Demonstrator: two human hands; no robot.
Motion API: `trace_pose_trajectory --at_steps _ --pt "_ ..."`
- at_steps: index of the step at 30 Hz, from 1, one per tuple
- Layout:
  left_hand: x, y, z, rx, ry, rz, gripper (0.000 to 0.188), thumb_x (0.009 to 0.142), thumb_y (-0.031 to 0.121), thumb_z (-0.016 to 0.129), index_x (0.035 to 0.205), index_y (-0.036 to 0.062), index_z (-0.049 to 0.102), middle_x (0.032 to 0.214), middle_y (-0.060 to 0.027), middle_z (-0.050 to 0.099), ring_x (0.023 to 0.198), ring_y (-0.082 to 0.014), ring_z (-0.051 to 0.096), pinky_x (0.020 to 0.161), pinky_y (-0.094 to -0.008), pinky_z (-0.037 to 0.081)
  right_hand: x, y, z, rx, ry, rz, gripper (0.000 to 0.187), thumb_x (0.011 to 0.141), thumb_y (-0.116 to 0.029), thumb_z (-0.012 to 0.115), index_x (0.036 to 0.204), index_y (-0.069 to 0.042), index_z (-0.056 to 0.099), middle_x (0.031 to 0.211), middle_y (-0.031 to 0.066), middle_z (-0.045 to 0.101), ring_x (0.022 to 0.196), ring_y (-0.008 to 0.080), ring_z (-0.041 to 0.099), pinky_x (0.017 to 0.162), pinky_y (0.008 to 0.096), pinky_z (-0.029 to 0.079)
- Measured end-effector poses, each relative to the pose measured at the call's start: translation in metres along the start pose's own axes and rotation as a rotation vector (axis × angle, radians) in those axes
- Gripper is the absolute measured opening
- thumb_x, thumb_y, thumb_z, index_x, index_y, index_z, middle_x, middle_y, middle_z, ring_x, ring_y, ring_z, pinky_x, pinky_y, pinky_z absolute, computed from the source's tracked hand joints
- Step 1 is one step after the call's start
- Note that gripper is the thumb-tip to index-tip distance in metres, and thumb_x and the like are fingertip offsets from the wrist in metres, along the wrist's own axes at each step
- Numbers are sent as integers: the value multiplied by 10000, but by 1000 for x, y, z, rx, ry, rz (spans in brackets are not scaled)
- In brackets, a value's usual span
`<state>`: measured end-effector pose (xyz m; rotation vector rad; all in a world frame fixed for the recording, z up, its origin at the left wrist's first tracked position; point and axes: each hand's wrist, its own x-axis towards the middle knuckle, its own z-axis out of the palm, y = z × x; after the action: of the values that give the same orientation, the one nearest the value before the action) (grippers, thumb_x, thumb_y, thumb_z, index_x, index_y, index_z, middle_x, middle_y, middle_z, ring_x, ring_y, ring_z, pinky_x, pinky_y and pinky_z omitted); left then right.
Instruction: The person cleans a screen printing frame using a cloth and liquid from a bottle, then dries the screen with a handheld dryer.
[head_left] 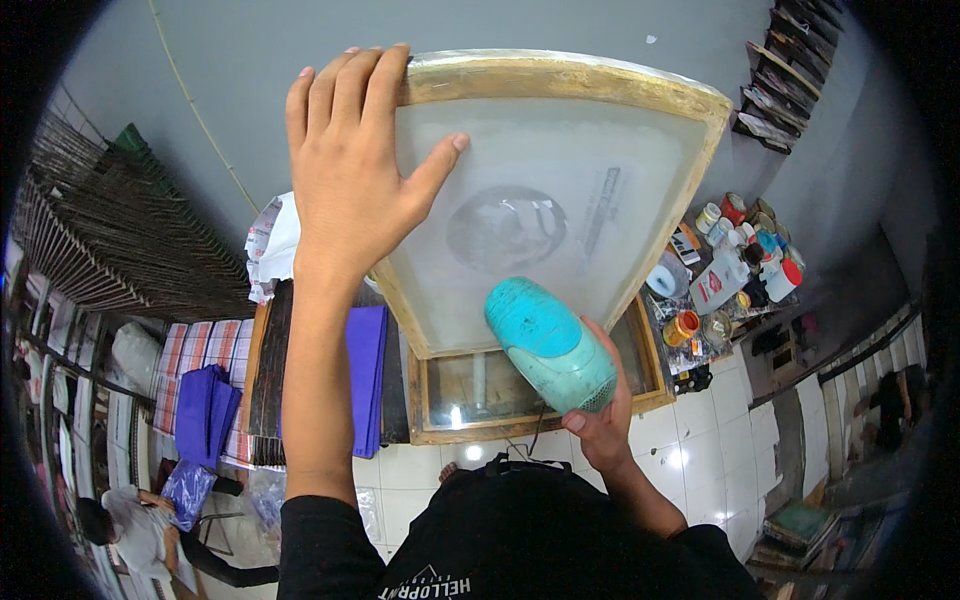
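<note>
A wooden-framed printing screen (560,78) with pale mesh stands tilted up in front of me. My left hand (355,175) grips its upper left edge, fingers over the top and thumb on the mesh side. A faint grey oval design (507,228) and a narrow printed strip show on the mesh. In my right hand (606,425) is a turquoise hair dryer (550,345), held close to the mesh at its lower right part. The dryer's handle is mostly hidden by its body, and a dark cord hangs below it.
Beneath the screen lies a glass-topped wooden box (540,428). Purple folded fabric (367,380) lies left of it. Bottles and jars (720,285) crowd a surface at right. Wire racks (100,220) stand at left. Another person (140,530) sits at lower left.
</note>
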<state>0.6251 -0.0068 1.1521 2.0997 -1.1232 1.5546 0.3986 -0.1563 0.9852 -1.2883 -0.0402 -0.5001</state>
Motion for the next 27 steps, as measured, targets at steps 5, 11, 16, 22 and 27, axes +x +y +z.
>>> trace_pose_trajectory --at_steps 5,11,16,22,27 --pt "-1 1 0 10 7 3 679 792 415 725 1346 77 524 1301 -153 552 1274 -329 473 1138 -497 259 -2 -1 -4 5 22 -2 1041 742 -301 824 1503 43 202 1429 188 398 1333 285 427 1120 424 333" --pt "-2 1 -1 23 1 3 680 801 445 708 1346 79 529 1307 -155 551 1276 -330 472 1138 -499 262 -4 -1 -9 -1 63 0 1029 741 -297 814 1500 51 213 1422 186 410 1336 278 426 1125 418 322" --pt "-2 -1 0 34 12 15 678 808 455 697 1350 84 529 1314 -159 548 1281 -332 468 1137 -504 262 -7 3 -19 -32 107 -39 1021 746 -291 792 1503 58 202 1422 192 412 1333 282 429 1123 417 325" --pt "-3 0 0 24 8 11 682 803 453 699 1349 83 528 1314 -159 548 1286 -336 464 1142 -504 253 -7 1 -23 9 157 -69 1021 744 -287 785 1504 59 196 1424 198 408 1331 290 430 1121 418 332" --pt "-1 1 -2 15 -4 2 691 794 450 703 1348 76 527 1312 -159 548 1288 -335 463 1142 -502 250 -8 5 -19 34 162 -58 1023 742 -285 786 1502 63 197 1424 200 403 1335 286 426 1122 418 329"
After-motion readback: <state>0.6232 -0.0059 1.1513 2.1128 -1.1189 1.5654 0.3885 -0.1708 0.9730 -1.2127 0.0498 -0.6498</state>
